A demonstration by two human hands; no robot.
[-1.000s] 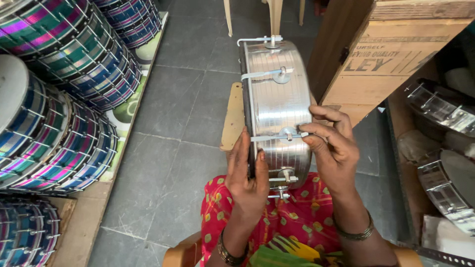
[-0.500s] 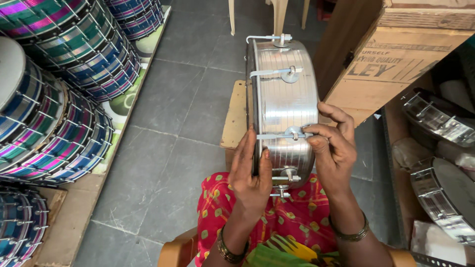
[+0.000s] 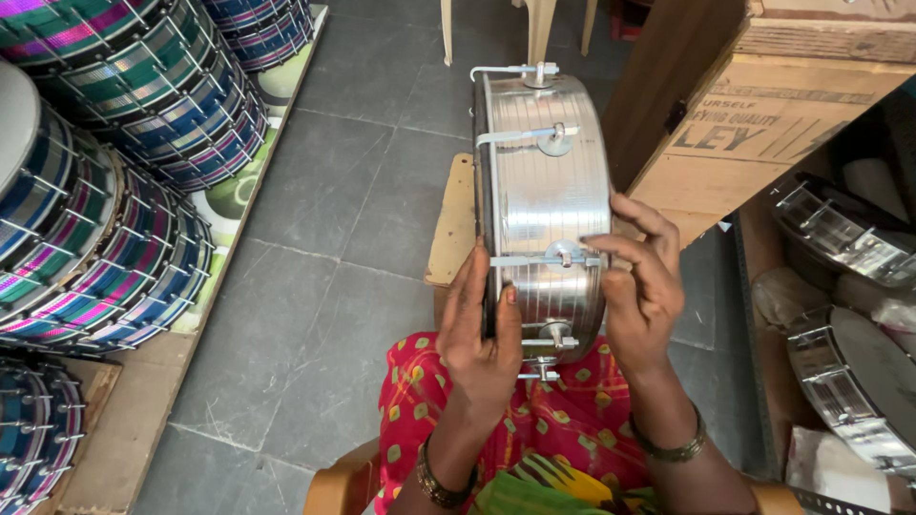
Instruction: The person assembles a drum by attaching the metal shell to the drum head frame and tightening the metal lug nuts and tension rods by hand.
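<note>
With the left hand [image 3: 480, 329] gripping the steel drum [image 3: 544, 210] rim, the right hand [image 3: 641, 286] should pinch the tension rod [image 3: 544, 259] squarely, judging by the hold.

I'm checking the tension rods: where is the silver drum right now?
In the head view the silver drum stands on edge at centre, between the left hand and right hand, over the lap, beside the cardboard box.

brown printed carton [image 3: 763, 133] (boxy) — upper right
</note>
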